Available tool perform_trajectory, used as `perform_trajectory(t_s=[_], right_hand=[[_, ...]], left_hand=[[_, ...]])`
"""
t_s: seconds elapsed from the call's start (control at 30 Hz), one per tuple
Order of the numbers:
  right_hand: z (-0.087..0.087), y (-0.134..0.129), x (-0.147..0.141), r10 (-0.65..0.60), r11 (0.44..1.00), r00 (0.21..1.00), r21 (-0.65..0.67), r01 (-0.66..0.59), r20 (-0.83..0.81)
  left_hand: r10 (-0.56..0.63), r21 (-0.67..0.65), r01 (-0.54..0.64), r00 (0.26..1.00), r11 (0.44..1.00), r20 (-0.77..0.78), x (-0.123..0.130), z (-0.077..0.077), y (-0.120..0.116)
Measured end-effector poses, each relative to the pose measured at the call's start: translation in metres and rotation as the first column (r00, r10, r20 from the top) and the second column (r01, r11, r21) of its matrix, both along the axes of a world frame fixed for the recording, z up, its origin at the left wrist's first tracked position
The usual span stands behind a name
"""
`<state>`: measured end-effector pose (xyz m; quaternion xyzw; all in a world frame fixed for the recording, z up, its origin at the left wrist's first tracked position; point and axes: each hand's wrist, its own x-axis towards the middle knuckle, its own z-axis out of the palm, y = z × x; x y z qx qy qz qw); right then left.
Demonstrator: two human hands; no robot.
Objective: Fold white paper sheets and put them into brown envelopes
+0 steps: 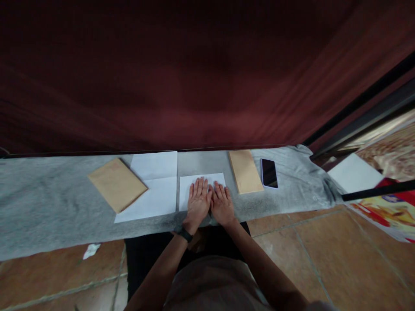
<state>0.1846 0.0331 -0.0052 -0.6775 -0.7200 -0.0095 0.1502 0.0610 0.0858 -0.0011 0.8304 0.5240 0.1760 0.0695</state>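
Observation:
Both palms lie flat on a white sheet of paper (184, 188), apparently folded, on the grey cloth in front of me. My left hand (198, 200), with a dark band at the wrist, has its fingers stretched forward over the middle of the sheet. Close beside it, my right hand (222, 204) rests on the sheet's right part, fingers extended and slightly spread. The thumbs are near each other. Left of the sheet is a larger white paper (158, 192) with a crease across it. A stack of brown envelopes (118, 185) lies partly over that paper.
On the right are another brown envelope stack (246, 171) and a phone (269, 173). Grey cloth (58, 198) covers the narrow surface, against a dark red curtain (194, 86). A white paper (355, 172) and a red-yellow package (389, 211) are at far right, beside a dark frame.

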Motion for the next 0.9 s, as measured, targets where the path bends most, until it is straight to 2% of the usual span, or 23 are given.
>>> perform_trajectory(t_s=[0.13,0.27,0.4,0.6,0.67,0.77,0.9], right_hand=[[-0.001,0.001,0.000,0.001,1.000,1.000,-0.011,-0.001,0.013],[0.000,0.003,-0.001,-0.021,1.000,0.999,-0.004,0.021,-0.028],[-0.001,0.003,-0.001,-0.026,1.000,0.997,0.004,0.027,-0.067],[-0.003,0.002,0.000,-0.023,0.999,0.995,0.026,0.025,-0.099],[-0.002,0.002,0.000,-0.021,0.999,0.994,0.027,0.024,-0.107],[0.004,0.007,0.000,-0.015,1.000,0.993,0.010,0.016,-0.117],[0.013,0.026,-0.008,0.069,0.997,0.991,-0.008,-0.071,-0.115]], left_hand=[[-0.042,-0.016,0.042,0.999,0.999,0.013,0.009,-0.002,0.007],[-0.012,0.004,0.012,1.000,1.000,0.010,-0.006,-0.005,0.013],[0.091,0.020,-0.092,0.996,0.996,0.024,-0.020,-0.006,0.015],[0.232,0.040,-0.236,0.969,0.971,0.088,-0.025,-0.003,0.007],[0.219,0.049,-0.223,0.973,0.974,0.075,-0.025,-0.001,0.001],[0.119,0.041,-0.119,0.993,0.992,0.014,-0.026,0.002,-0.008],[0.082,0.008,-0.081,0.995,0.997,-0.060,-0.027,0.002,-0.015]])
